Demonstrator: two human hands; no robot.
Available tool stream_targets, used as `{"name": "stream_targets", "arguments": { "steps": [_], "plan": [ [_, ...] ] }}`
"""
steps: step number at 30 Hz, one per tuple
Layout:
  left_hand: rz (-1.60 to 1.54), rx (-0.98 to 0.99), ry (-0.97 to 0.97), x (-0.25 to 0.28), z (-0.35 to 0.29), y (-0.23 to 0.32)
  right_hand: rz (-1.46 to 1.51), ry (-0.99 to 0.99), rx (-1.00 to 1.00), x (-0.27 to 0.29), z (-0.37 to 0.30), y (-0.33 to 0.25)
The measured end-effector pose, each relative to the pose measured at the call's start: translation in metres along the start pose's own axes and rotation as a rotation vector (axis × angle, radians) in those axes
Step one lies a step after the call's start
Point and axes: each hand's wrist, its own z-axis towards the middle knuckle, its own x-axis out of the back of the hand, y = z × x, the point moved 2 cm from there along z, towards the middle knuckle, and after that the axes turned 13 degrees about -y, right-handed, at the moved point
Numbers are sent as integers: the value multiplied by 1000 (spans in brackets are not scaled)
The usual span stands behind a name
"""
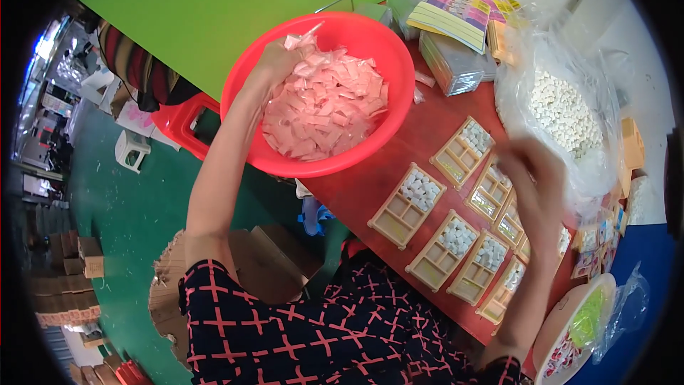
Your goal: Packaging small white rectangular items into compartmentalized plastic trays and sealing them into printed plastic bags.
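A red plastic basin holds a heap of small pink packets in clear wrapping. Inside its far left rim, my left hand is closed on a few of these packets. On the right, my right hand hangs over several light wooden trays, its fingers curled downward and smeared by motion. Whether it holds anything is hidden. Each tray that shows clearly has small compartments, with white pebble-like pieces filling the one at its far end.
A clear plastic bag of white pieces stands at the far right. Beyond the basin lie printed cards and a stack of clear plastic cases. A pale bowl with a green packet sits at the near right. A red stool is left of the basin.
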Motion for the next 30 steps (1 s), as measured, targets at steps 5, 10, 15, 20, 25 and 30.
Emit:
{"name": "stream_targets", "arguments": {
  "steps": [5, 10, 15, 20, 25, 30],
  "plan": [
    [81, -143, -180, -50, -4, 19, -314, 242, 614, -70, 118, -15],
    [145, -106, -270, -59, -6, 14, -612, 80, 538, -88, 163, 14],
    [-9, -56, -28, -56, -26, 17, -309, 207, 118, -27, 86, 63],
    [-204, -125, -203, -116, -72, 27, 125, 77, -363, -28, -1, 146],
    [-297, -191, -383, -190, -92, -7, 51, 112, -330, -53, -1, 141],
    [-440, -118, -347, -225, -77, -51, 316, -28, -284, -51, -15, 103]
  ]
}}
